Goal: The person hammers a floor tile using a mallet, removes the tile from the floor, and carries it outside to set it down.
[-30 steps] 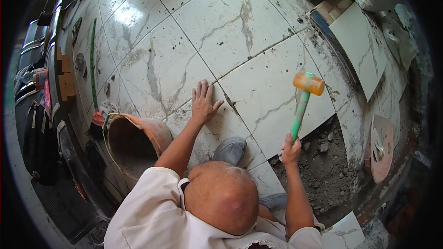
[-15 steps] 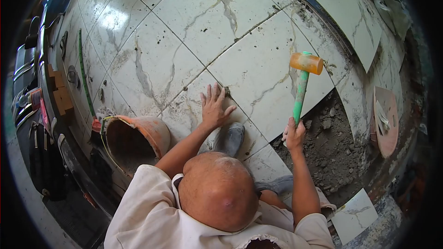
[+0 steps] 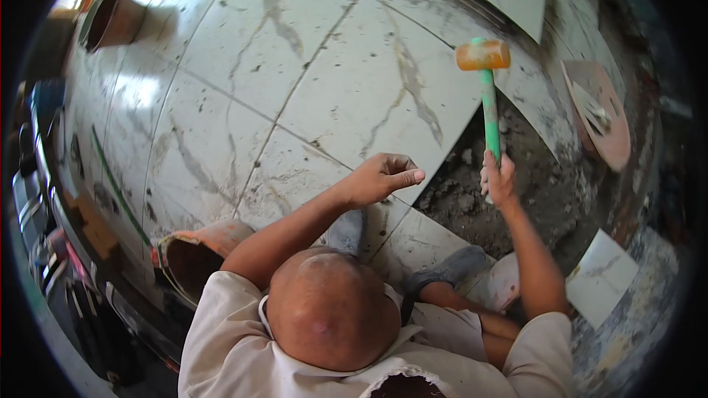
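My right hand [image 3: 499,179] is closed round the green handle of a rubber mallet [image 3: 490,107]. The mallet's amber head points away from me, over the edge of a white marbled floor tile [image 3: 383,96]. My left hand [image 3: 383,179] is lifted over the tiles near my shoe, its fingers curled under and the thumb stretched to the right. What those fingers hold, if anything, is hidden. Between and beyond my hands lies a bare patch of dark, crumbly mortar [image 3: 468,188], bordered by laid tiles.
An orange-rimmed bucket [image 3: 221,239] lies tipped at my left, and another bucket [image 3: 118,22] stands far left. A pinkish board [image 3: 616,129] rests at the right. A cut tile piece [image 3: 601,278] lies near my right elbow. Bags and boxes [image 3: 81,280] line the left side.
My left hand has come up off the tile, moved right and curled its fingers. The right hand still grips the mallet. The view has turned toward the left.
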Tool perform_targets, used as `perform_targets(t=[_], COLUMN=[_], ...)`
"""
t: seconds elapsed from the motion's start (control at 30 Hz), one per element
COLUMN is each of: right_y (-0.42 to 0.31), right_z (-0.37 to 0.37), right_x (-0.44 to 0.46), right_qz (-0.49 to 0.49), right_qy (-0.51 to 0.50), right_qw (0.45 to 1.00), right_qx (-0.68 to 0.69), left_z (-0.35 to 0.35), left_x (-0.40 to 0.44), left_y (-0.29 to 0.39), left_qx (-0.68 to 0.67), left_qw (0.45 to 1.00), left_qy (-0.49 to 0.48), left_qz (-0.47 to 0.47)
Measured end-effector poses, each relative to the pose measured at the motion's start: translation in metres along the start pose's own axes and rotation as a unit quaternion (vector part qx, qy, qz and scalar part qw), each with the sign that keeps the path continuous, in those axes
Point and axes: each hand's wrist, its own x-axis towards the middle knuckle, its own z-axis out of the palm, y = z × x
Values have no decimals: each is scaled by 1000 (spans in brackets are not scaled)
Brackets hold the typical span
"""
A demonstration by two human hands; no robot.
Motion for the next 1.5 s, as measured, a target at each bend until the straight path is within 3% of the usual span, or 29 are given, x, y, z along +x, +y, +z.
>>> perform_targets(t=[0.07, 0.1, 0.13, 0.17, 0.2, 0.23, 0.27, 0.33, 0.37, 0.4, 0.5, 0.6, 0.67, 0.73, 0.77, 0.93, 1.0, 1.07, 1.13, 1.2, 1.27, 1.3, 1.4, 1.47, 1.5], right_y=[-14, -19, -22, -26, -30, -33, -34, -34, -34, -24, 14, 11, 10, -10, -27, -113, -107, -83, -39, -76, -114, -115, -89, -77, -73], right_z=[-39, -58, -76, -90, -102, -112, -117, -115, -111, -102, -65, -29, -13, 5, 15, 59, 83, 104, 115, 126, 137, 140, 140, 140, 141], right_x=[-11, -17, -26, -36, -43, -50, -55, -63, -64, -59, -33, -8, 13, 26, 31, 58, 77, 97, 131, 123, 105, 104, 117, 132, 141], right_qz=[20, 25, 29, 35, 21, 6, 9, -74, -71, -69, -160, -109, -100, -167, -225, -316, -324, -319, -269, -279, -207, -290, -328, -320, -319], right_qy=[29, 22, 9, 22, 15, 2, 0, -3, -21, -31, -64, -121, -183, -189, -171, -270, -309, -338, -349, -349, -362, -344, -353, -367, -362], right_qw=[999, 998, 996, 996, 995, 994, 994, 989, 990, 991, 981, 978, 969, 953, 943, 897, 869, 850, 801, 792, 841, 847, 850, 836, 798], right_qx=[-16, -50, -84, -78, -94, -111, -105, -126, -119, -113, -89, -128, -136, -168, -175, -149, -210, -246, -406, -416, -345, -285, -211, -254, -361], left_z=[10, 9, 9, 3, -9, -22, -38, -73, -93, -96, -116, -112, -106, -100, -102, -104, -104, -103, -105, -110, -107, -107, -103, -106, -105], left_x=[9, 16, 25, 35, 43, 42, 41, 39, 38, 33, 29, 26, 22, 14, 9, 2, 2, -2, -5, -4, -5, -6, -10, -9, -9], left_y=[28, 34, 41, 16, -7, -23, -28, -47, -55, -42, -40, -50, -61, -55, -62, -100, -101, -92, -91, -100, -114, -121, -127, -128, -127], left_qx=[-66, -4, 215, 431, 547, 595, 593, 581, 582, 583, 587, 577, 513, 332, 306, 297, 324, 273, 285, 279, 291, 290, 256, 268, 289], left_qw=[988, 989, 968, 890, 826, 774, 785, 812, 811, 809, 781, 757, 741, 786, 785, 747, 730, 749, 752, 746, 740, 741, 734, 732, 729], left_qy=[-97, -137, -116, -65, -37, 19, -9, 6, 26, 74, 199, 272, 422, 498, 514, 582, 591, 585, 572, 581, 598, 599, 622, 617, 609], left_qz=[97, 61, -56, 135, 127, 217, 179, 47, 48, -14, -74, -142, -95, -152, -160, -127, -114, -150, -159, -166, -101, -91, -97, -108, -119])
